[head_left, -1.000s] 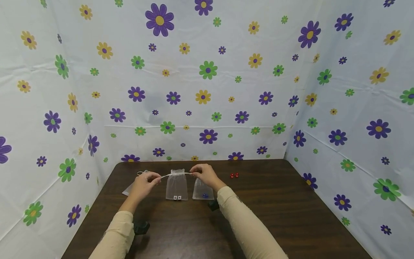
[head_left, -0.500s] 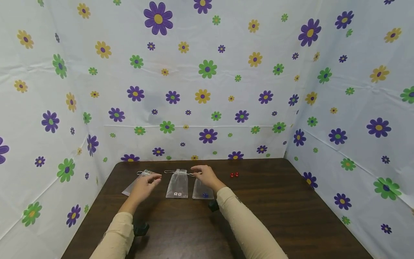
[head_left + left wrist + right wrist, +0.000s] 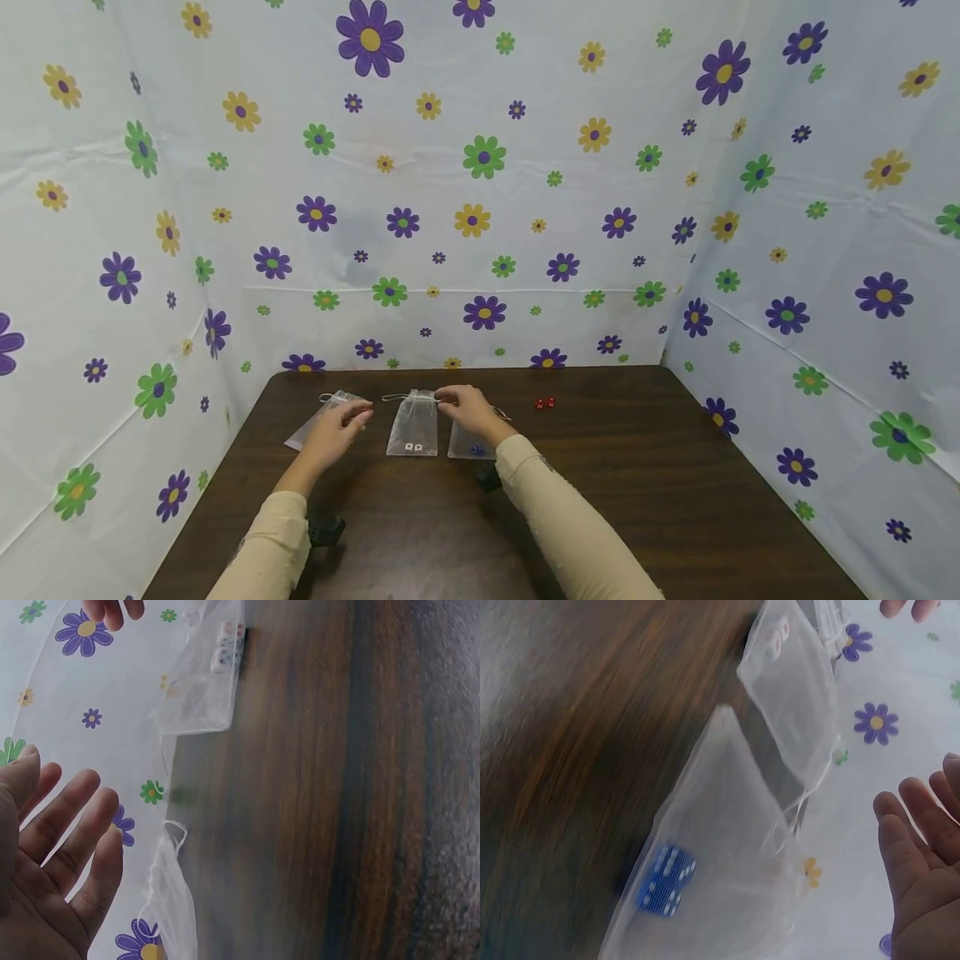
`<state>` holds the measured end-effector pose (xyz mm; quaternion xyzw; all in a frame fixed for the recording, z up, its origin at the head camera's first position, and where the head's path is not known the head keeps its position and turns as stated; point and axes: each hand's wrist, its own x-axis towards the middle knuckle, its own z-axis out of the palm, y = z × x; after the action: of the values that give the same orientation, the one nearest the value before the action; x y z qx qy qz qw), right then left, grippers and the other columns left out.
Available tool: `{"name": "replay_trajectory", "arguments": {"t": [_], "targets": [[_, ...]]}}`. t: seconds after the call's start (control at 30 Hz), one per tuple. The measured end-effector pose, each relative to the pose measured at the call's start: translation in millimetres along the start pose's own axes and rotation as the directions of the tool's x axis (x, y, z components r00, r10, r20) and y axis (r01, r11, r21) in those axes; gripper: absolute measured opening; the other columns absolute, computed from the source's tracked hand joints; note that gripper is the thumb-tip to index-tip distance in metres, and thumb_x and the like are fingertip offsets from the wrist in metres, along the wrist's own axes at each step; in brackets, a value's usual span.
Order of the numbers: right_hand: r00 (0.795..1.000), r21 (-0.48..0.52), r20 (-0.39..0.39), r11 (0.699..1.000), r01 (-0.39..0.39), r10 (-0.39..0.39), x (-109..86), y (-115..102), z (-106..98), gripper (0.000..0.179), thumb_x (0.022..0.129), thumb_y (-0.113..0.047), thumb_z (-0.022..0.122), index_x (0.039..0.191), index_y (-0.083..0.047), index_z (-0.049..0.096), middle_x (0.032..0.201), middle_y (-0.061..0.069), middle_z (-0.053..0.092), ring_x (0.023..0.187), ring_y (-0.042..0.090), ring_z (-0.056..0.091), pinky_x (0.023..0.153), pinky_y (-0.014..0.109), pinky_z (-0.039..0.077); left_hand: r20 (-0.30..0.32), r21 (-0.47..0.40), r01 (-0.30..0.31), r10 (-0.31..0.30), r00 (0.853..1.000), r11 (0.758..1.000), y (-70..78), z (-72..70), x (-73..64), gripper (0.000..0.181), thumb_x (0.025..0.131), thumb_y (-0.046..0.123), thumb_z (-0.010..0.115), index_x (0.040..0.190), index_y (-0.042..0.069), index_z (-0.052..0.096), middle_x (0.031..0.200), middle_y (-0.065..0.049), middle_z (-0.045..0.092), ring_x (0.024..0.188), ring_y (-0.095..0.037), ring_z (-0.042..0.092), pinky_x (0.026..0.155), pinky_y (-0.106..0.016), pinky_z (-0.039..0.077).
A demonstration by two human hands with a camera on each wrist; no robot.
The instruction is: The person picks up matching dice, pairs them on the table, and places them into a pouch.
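A sheer white drawstring pouch (image 3: 414, 429) lies mid-table with two white dice (image 3: 413, 447) inside, its neck gathered and cords splayed. My left hand (image 3: 333, 431) hovers to its left, fingers spread and holding nothing in the left wrist view. Over the pouch's right shoulder is my right hand (image 3: 468, 412), its fingers loosely extended and nothing in them in the right wrist view. Beneath that arm lies a second pouch (image 3: 735, 795) holding blue dice (image 3: 666, 879). Partly covered by my left hand, a third pouch (image 3: 302, 433) rests at the left with its cord loop showing.
Two red dice (image 3: 545, 403) sit on the brown wooden table (image 3: 637, 483) right of the pouches. Flower-printed white cloth (image 3: 480, 167) rises behind the table and along both sides.
Both hands have let go of the middle pouch's cords, which now lie loose. The pouch has settled flatter. My right hand has shifted slightly left; my left hand has hardly moved.
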<state>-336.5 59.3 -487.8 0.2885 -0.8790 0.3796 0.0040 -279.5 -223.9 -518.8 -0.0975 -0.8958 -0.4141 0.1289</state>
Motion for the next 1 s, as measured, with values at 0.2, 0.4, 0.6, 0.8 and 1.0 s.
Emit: {"name": "replay_trajectory", "arguments": {"t": [0.2,0.4,0.6,0.8,1.0], "targets": [[0.999,0.014,0.045,1.0,-0.002,0.001,4.9,-10,13,0.029,0.102,-0.008,0.06,0.128,0.004,0.065,0.124,0.015,0.069,0.114,0.031,0.065,0.093,0.04,0.054,-0.006,-0.02,0.002,-0.002,1.0,1.0,-3.1,-6.0,-0.1,0.03,0.104,0.016,0.06,0.129,0.0,0.064,0.109,-0.019,0.072,0.09,-0.03,0.071,0.078,-0.044,0.057],[0.992,0.03,0.129,0.999,-0.016,0.012,7.2,-17,30,0.028,0.103,-0.011,0.061,0.126,0.002,0.067,0.121,0.012,0.07,0.115,0.029,0.065,0.093,0.037,0.053,-0.019,0.043,0.019,-0.018,1.0,0.999,-11.5,-13.7,-1.0,0.024,0.103,0.015,0.061,0.121,-0.001,0.068,0.102,-0.018,0.074,0.084,-0.025,0.069,0.074,-0.039,0.054],[0.983,0.038,0.183,0.999,-0.012,0.005,12.5,-27,45,0.028,0.102,-0.013,0.062,0.126,0.001,0.068,0.122,0.011,0.07,0.113,0.024,0.066,0.093,0.031,0.052,-0.062,0.139,0.041,-0.033,0.998,0.989,-18.8,-22.7,1.6,0.02,0.103,0.018,0.062,0.109,0.002,0.072,0.088,-0.009,0.074,0.078,-0.022,0.067,0.076,-0.046,0.053],[0.969,0.005,0.245,1.0,0.027,-0.027,17.2,-35,61,0.03,0.102,-0.014,0.062,0.128,0.001,0.066,0.12,0.01,0.071,0.112,0.019,0.066,0.091,0.025,0.051,-0.113,0.214,0.132,-0.11,0.987,0.968,-29.0,-34.5,6.8,0.024,0.103,0.02,0.059,0.111,0.0,0.071,0.101,-0.018,0.073,0.089,-0.034,0.065,0.083,-0.054,0.05],[0.955,-0.078,0.296,0.996,0.051,-0.025,17.6,-41,80,0.03,0.102,-0.019,0.062,0.127,-0.004,0.068,0.122,0.006,0.071,0.115,0.014,0.064,0.094,0.023,0.048,-0.047,0.261,0.235,-0.231,0.972,0.936,-41.5,-47.4,11.4,0.032,0.104,0.015,0.049,0.123,-0.008,0.061,0.123,-0.032,0.061,0.113,-0.05,0.057,0.093,-0.063,0.044]]}}
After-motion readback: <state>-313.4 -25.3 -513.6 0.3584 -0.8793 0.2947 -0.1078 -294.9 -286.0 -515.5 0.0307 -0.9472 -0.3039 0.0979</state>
